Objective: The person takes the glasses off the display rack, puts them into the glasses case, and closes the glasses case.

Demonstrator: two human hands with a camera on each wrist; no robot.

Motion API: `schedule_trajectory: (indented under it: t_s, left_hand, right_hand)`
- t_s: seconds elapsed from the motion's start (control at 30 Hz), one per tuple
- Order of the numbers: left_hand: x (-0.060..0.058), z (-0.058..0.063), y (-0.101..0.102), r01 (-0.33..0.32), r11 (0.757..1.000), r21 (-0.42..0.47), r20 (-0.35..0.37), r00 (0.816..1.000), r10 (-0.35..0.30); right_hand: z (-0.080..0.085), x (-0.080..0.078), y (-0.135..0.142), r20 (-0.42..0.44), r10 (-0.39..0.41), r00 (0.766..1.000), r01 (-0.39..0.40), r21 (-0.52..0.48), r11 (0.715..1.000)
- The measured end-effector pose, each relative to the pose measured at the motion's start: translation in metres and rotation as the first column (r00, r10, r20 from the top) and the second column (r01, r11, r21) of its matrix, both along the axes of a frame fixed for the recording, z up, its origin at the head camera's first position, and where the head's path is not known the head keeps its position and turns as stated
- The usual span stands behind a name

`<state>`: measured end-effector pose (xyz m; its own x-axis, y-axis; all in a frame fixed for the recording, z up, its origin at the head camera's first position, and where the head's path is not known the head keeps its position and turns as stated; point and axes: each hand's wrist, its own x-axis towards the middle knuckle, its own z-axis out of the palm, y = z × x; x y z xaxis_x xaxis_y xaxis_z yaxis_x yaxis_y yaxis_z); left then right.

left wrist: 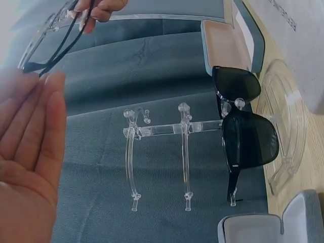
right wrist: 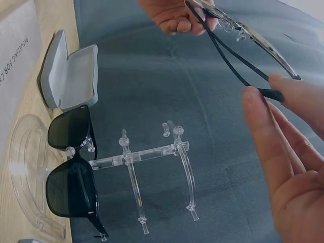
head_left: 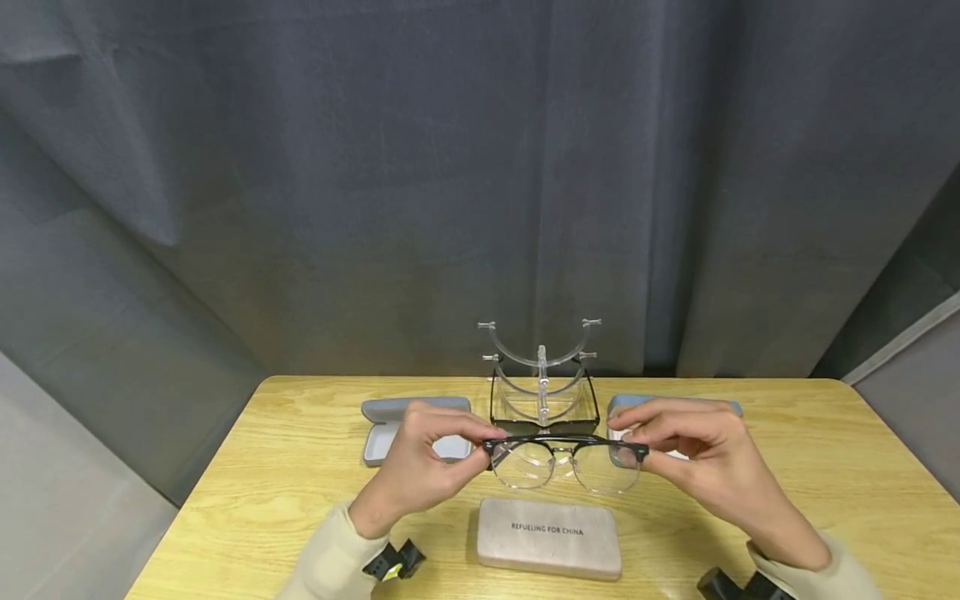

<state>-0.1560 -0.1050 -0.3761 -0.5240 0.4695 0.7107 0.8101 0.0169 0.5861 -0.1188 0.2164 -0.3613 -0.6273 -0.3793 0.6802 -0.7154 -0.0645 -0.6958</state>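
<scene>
Both hands hold a pair of eyeglasses [head_left: 566, 438] with a black upper rim and clear lenses, raised over the table with the lenses facing me. My left hand [head_left: 427, 454] pinches one end corner between thumb and fingers. At the opposite corner, my right hand [head_left: 705, 442] does the same. In the right wrist view, dark temples [right wrist: 225, 58] run across behind the lenses from one hand toward the other. Just beyond the glasses stands a clear acrylic display rack [head_left: 543, 375], with black sunglasses [left wrist: 250, 136] on its lowest tier; its two upper tiers carry nothing.
A closed pale case [head_left: 549, 546] with printed lettering lies in front of the rack. To the left sits an open grey case [head_left: 412, 406]; on the right, a blue one [head_left: 633, 401] is partly hidden by my right hand. A dark curtain [head_left: 375, 208] hangs behind the table.
</scene>
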Motion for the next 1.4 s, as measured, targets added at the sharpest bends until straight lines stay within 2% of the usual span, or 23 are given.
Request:
schedule_trajectory:
  t_s: [0.17, 0.27, 0.33, 0.5, 0.73, 0.93, 1.23, 1.4]
  left_hand:
    - [-0.003, -0.001, 0.000, -0.028, 1.000, -0.013, -0.066, 0.997, 0.027]
    - [-0.004, -0.001, -0.001, -0.038, 0.999, -0.024, -0.098, 0.995, 0.035]
    - [-0.004, 0.000, -0.001, -0.049, 0.998, -0.034, -0.106, 0.993, 0.045]
    - [-0.003, 0.000, -0.003, -0.072, 0.996, -0.058, -0.099, 0.993, 0.066]
    - [-0.004, 0.000, -0.004, -0.079, 0.995, -0.066, -0.101, 0.992, 0.072]
    - [-0.006, 0.000, -0.005, -0.073, 0.994, -0.081, -0.070, 0.995, 0.068]
    - [-0.007, 0.000, -0.008, -0.094, 0.986, -0.139, -0.053, 0.995, 0.087]
    - [-0.009, -0.001, -0.010, -0.094, 0.986, -0.137, -0.074, 0.994, 0.085]
  right_hand:
    - [-0.005, -0.004, 0.001, 0.003, 0.068, 0.998, -0.068, -0.064, 0.996]
    - [-0.008, -0.005, 0.004, 0.032, 0.101, 0.994, -0.099, -0.058, 0.993]
    - [-0.010, -0.008, 0.005, 0.042, 0.157, 0.987, -0.154, -0.071, 0.986]
    - [-0.014, -0.013, 0.008, 0.079, 0.290, 0.954, -0.279, -0.120, 0.953]
    - [-0.013, -0.014, 0.009, 0.080, 0.306, 0.949, -0.296, -0.118, 0.948]
    - [-0.016, -0.017, 0.009, 0.059, 0.381, 0.923, -0.372, -0.120, 0.920]
    - [-0.019, -0.017, 0.008, 0.043, 0.257, 0.965, -0.253, -0.083, 0.964]
    - [-0.020, -0.018, 0.007, 0.047, 0.215, 0.976, -0.209, -0.101, 0.973]
